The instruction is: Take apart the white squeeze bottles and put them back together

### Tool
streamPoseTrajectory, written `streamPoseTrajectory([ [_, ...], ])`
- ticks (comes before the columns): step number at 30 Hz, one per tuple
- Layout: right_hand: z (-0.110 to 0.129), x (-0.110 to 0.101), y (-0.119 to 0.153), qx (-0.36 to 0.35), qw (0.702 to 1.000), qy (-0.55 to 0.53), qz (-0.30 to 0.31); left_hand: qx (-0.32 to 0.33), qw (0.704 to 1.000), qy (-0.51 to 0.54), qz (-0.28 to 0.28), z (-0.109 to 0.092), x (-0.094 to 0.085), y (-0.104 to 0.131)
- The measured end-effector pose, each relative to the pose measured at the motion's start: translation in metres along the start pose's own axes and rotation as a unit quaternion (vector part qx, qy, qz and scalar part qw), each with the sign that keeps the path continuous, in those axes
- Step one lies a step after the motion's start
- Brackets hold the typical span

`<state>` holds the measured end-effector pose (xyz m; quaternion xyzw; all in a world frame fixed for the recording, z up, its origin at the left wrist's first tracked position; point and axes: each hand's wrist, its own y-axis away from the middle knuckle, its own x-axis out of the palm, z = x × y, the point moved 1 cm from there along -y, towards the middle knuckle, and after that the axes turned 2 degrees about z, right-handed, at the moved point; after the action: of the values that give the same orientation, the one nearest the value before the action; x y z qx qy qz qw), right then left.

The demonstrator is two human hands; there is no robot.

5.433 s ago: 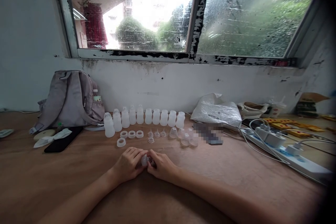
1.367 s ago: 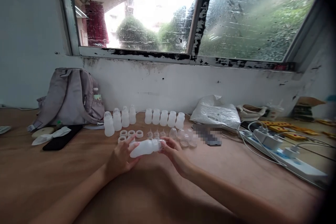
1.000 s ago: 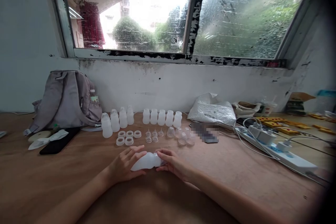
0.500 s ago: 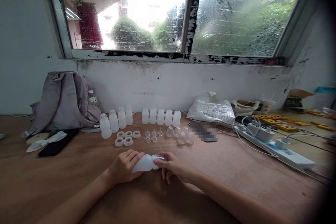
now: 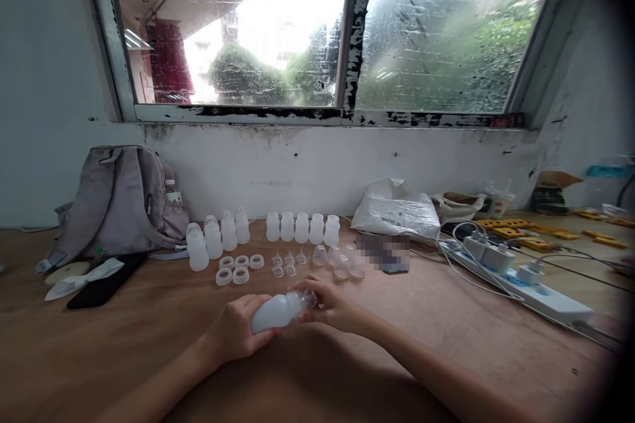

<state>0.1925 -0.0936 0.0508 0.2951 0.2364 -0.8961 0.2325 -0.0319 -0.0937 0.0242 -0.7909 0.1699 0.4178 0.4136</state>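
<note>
A frosted white baby bottle (image 5: 276, 314) lies tilted between my hands, above the near part of the table. Wrapped round its base end is my left hand (image 5: 241, 326). At the other end, the fingers of my right hand (image 5: 325, 304) grip the clear cap (image 5: 306, 299) over the bottle's top. Beyond my hands, several capped bottles (image 5: 198, 248) stand at the left and a row of open bottle bodies (image 5: 301, 228) stands in the middle. In front of that row lie white collar rings (image 5: 241, 275), clear nipples (image 5: 290, 269) and clear caps (image 5: 341, 269).
At the left are a grey backpack (image 5: 119, 201), a black phone-like slab (image 5: 106, 283) and a white tissue (image 5: 84, 277). A silvery plastic bag (image 5: 397, 208) rests against the wall. To the right, a white power strip (image 5: 550, 304) trails cables over the tabletop (image 5: 446, 337).
The bottle has tipped so its capped end sits higher. My right fingers have shifted round the cap, and the view has tilted slightly upward.
</note>
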Motion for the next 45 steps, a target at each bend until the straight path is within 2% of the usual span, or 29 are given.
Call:
streamPoseTrajectory([
  [8, 0.008, -0.007, -0.002, -0.017, 0.999, -0.030, -0.001, -0.126, 0.982, 0.128, 0.063, -0.018, -0.016, -0.009],
  [12, 0.012, -0.008, -0.002, -0.017, 0.999, -0.037, 0.008, -0.161, 0.960, 0.212, 0.090, -0.013, -0.016, -0.011],
  [15, 0.015, -0.008, -0.001, -0.028, 0.999, -0.036, 0.019, -0.173, 0.922, 0.323, 0.125, -0.004, -0.011, -0.010],
  [19, 0.020, -0.008, 0.000, -0.045, 0.998, -0.036, 0.020, -0.205, 0.846, 0.456, 0.183, -0.001, -0.007, -0.008],
  [25, 0.017, -0.011, 0.000, -0.013, 0.995, -0.088, 0.032, -0.259, 0.782, 0.526, 0.209, -0.006, -0.006, -0.008],
  [30, 0.015, -0.014, -0.001, -0.006, 0.990, -0.134, 0.048, -0.303, 0.680, 0.605, 0.282, 0.000, 0.001, -0.005],
  [32, 0.015, -0.015, -0.002, -0.001, 0.988, -0.143, 0.052, -0.311, 0.653, 0.621, 0.303, 0.003, 0.004, -0.004],
  [41, 0.016, -0.016, -0.001, 0.006, 0.989, -0.136, 0.052, -0.317, 0.584, 0.641, 0.385, 0.009, 0.005, -0.003],
  [45, 0.013, -0.015, -0.001, 0.031, 0.983, -0.171, 0.060, -0.309, 0.596, 0.636, 0.381, 0.010, 0.002, -0.002],
])
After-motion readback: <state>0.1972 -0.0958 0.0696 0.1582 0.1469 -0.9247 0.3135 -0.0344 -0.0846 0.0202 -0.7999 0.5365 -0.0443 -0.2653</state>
